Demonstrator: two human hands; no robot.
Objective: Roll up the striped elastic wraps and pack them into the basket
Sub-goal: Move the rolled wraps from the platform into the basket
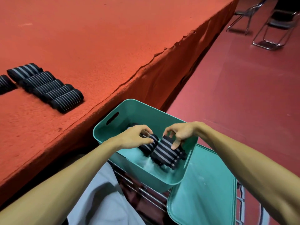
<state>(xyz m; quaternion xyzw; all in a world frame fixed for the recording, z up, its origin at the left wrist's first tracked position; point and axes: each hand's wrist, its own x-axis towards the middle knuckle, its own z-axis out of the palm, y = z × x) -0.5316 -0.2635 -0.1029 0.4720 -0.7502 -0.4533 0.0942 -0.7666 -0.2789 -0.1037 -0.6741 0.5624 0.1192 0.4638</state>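
Both my hands reach into a teal plastic basket (112, 127) beside the table. My left hand (134, 135) pinches a rolled black wrap with grey stripes (150, 146) on the left side of the basket. My right hand (180, 132) grips a second, wider striped roll (167, 154) lying against the basket's right wall. Another dark roll shows partly behind my left hand. On the red table top, several rolled striped wraps (53, 90) lie side by side in a row at the left, with one more roll (5, 83) at the frame's left edge.
The basket rests on a metal wire rack (146, 192), next to a teal lid (204, 192) lying flat at the right. The red-covered table (97, 46) fills the upper left; its cloth edge hangs down. Folding metal chairs (272, 28) stand on the red floor at the far right.
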